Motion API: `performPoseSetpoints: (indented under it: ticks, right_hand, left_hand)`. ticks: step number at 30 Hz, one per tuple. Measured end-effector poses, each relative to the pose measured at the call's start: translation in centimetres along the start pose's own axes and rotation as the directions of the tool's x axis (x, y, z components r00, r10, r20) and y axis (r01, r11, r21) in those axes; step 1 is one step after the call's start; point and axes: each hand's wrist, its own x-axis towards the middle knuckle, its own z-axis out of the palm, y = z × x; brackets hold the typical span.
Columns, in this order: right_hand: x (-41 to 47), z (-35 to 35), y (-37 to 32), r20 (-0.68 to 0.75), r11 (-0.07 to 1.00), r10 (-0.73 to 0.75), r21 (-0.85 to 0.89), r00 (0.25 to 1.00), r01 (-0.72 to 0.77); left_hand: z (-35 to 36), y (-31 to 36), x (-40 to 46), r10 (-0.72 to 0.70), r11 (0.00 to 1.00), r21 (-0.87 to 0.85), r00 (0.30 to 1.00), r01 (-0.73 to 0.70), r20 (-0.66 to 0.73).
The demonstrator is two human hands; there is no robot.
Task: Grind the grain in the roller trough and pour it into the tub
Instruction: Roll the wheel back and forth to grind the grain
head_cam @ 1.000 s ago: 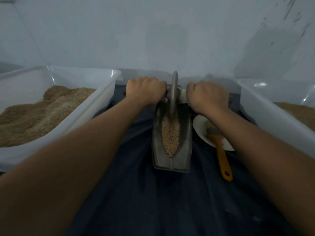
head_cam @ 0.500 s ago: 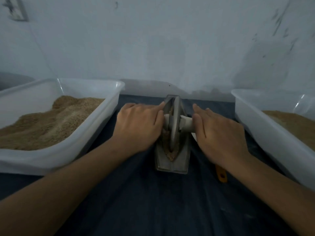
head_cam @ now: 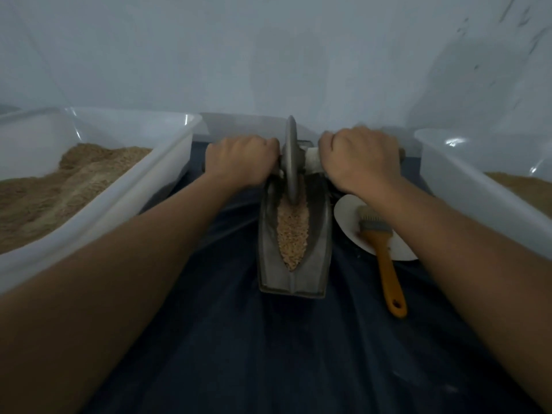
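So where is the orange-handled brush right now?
In the head view, the orange-handled brush lies right of the grey metal roller trough, its bristles on a white plate, under the right forearm.

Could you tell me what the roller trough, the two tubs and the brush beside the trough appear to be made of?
Roller trough: dull grey cast metal, judging by its matte, thick walls; the wheel looks alike.
Left tub and right tub: translucent white plastic, glossy, with light glints on the rims.
Brush: orange handle, probably plastic, though painted wood is possible; grey ferrule, likely metal.
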Motion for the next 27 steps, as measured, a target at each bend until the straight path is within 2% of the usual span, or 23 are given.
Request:
performPoseSetpoints:
  ticks: [3,6,10,13,15,17,18,20,23,25,27]
  right_hand:
    - [-2.7,-2.3,-0.9,0.045,1.0,-0.019,-0.007,0.999,0.019]
    - [-7.1,-4.7,-1.5,-0.018,0.997,-0.068,-0.049,0.997,0.067]
    - [-11.2,-6.6,-1.5,-0.125,0.988,-0.151,-0.005,0.981,0.152]
    - [-11.2,-6.4,-1.3,-0.102,0.988,-0.151,-0.003,0.983,0.151]
    - [-10.1,-5.4,-1.0,-0.032,0.993,-0.12,-0.01,0.992,0.12]
    - [-8.2,-4.2,-0.5,0.019,0.997,-0.08,-0.021,0.997,0.08]
    - [-7.1,-3.5,-0.3,0.029,0.997,-0.064,-0.035,0.998,0.065]
    - [-3.9,-2.3,-0.2,0.08,0.996,-0.041,-0.074,0.996,0.047]
    - [0.3,-1.1,-0.7,0.198,0.998,0.037,-0.062,0.98,-0.025]
    - [1.3,-0.7,-0.6,0.192,0.997,0.076,-0.014,0.978,-0.075]
    - [0.3,-1.0,-0.7,0.155,0.999,0.036,-0.025,0.987,-0.033]
  left_hand:
    - [-1.0,0.6,-3.2,0.083,0.994,0.077,0.993,-0.076,-0.088]
    - [-2.3,1.2,-7.0,0.111,0.986,0.141,0.98,-0.088,-0.164]
    - [-4.1,1.4,-11.1,0.069,0.986,-0.125,0.959,-0.107,-0.275]
    - [-4.4,1.5,-11.3,0.066,0.983,-0.14,0.947,-0.116,-0.316]
    - [-4.2,1.7,-9.6,0.084,0.995,-0.03,0.959,-0.096,-0.271]
    - [-3.4,1.7,-7.0,0.136,0.985,0.131,0.979,-0.116,-0.153]
    - [-3.0,1.6,-5.4,0.132,0.981,0.157,0.987,-0.116,-0.092]
    - [-2.1,1.0,-2.3,0.043,0.996,0.081,0.999,-0.046,0.032]
    - [-1.2,0.2,0.6,-0.064,0.996,-0.044,0.973,0.075,0.222]
    - [-0.8,-0.1,0.8,-0.086,0.993,-0.062,0.972,0.102,0.219]
    - [-0.8,-0.1,-0.5,-0.062,0.997,-0.036,0.989,0.067,0.134]
